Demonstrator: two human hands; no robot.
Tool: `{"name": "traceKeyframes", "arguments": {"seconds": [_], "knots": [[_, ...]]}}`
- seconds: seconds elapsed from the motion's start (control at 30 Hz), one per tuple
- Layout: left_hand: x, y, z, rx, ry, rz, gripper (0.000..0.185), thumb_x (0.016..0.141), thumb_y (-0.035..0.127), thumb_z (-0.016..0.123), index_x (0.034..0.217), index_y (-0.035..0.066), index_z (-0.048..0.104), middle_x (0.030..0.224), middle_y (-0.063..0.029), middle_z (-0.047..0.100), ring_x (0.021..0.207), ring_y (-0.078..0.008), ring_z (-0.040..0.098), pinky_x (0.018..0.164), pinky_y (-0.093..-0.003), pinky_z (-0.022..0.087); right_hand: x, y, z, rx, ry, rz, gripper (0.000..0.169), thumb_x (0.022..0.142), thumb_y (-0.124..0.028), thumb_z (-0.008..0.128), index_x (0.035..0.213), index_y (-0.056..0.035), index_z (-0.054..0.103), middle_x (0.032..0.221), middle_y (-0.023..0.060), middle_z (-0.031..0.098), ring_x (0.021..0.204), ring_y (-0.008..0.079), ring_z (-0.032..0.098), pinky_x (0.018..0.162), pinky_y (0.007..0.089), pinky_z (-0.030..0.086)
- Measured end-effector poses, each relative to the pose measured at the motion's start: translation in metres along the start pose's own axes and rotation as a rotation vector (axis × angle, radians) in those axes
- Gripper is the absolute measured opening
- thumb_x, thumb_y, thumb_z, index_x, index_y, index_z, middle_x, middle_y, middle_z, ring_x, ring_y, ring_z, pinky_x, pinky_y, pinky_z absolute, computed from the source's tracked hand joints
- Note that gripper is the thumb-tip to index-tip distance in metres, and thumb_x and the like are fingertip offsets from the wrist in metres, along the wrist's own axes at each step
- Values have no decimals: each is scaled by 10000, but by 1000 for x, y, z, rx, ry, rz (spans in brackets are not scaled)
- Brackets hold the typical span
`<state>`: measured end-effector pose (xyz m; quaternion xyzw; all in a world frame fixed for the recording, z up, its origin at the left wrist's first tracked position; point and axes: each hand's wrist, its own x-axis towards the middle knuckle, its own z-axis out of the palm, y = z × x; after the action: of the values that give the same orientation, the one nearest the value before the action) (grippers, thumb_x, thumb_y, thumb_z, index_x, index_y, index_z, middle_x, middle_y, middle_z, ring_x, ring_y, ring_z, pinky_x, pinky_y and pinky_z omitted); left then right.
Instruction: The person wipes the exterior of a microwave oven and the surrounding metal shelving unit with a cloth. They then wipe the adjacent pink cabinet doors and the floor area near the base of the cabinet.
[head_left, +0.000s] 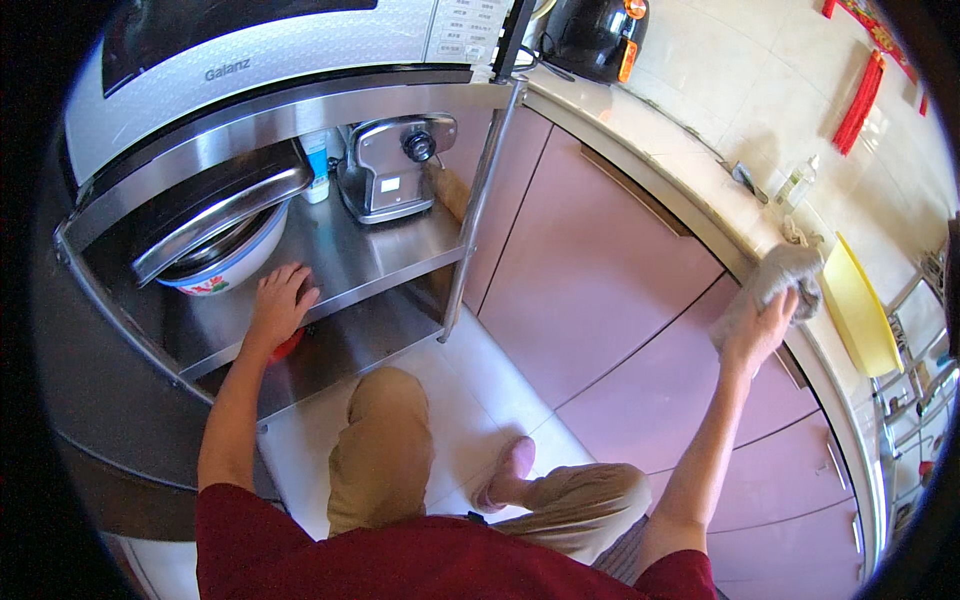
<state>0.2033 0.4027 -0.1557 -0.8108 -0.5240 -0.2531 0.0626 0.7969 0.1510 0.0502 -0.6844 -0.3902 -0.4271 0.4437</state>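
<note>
My left hand (283, 298) rests at the front of a stainless steel shelf (379, 255), its fingers apart and holding nothing. Beside it sits a white enamel basin (266, 244) with a blue rim and a floral print, a metal tray (247, 196) tilted across its top. Further right on the shelf stands a metal pasta machine (394, 169) with a black knob, and a blue and white bottle (316, 169) is next to it. Out to the right, my right hand (761, 334) grips a bunched grey cloth (787, 274) close to the counter edge.
A Galanz microwave oven (300, 60) sits above the shelf. Pink cabinet doors (600, 255) run under the countertop (660, 142), which carries a black air fryer (592, 37), a clear bottle (796, 180) and a yellow basin (859, 311). Something red (286, 346) shows on the lower shelf.
</note>
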Motion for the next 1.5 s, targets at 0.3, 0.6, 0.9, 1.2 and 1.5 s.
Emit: {"name": "traceKeyframes", "arguments": {"seconds": [0.3,0.6,0.9,1.2,1.5], "knots": [[1,0,-3,6,-25,-22,467,938,362,603,1297,64,595,1363,-145,545,1261,-341,496,1063,-481,347,43,-101,127,-128,-46,-433,330,789,21,570,1103,-49,640,1030,185,604,947,370,601,782,460,524],[5,4,-5,5,-87,-79,484,933,329,620,1332,58,578,1404,-147,521,1278,-340,483,1105,-473,314,47,-181,226,-184,-223,-658,348,829,-4,588,1173,-55,594,1071,135,522,1030,315,586,806,391,573],[8,10,-13,43,-121,-103,495,920,352,636,1325,73,593,1408,-136,520,1282,-330,486,1093,-465,333,-17,-199,321,-494,-469,-987,242,852,-95,600,1064,-29,695,1303,113,461,1217,266,485,1040,388,456],[13,7,-10,49,-120,-66,499,920,334,635,1341,72,576,1415,-140,515,1290,-334,484,1080,-470,341,-135,-110,348,-280,-1012,-1032,407,933,-74,495,1336,-19,482,1297,185,515,1189,362,571,1008,499,489],[55,167,-40,-262,45,155,483,869,228,693,1319,80,602,1358,-155,567,1259,-331,533,1034,-477,389,-42,-195,362,-274,-347,-950,347,858,-143,575,1139,-6,727,1483,151,488,1396,287,400,1065,407,353]]}}
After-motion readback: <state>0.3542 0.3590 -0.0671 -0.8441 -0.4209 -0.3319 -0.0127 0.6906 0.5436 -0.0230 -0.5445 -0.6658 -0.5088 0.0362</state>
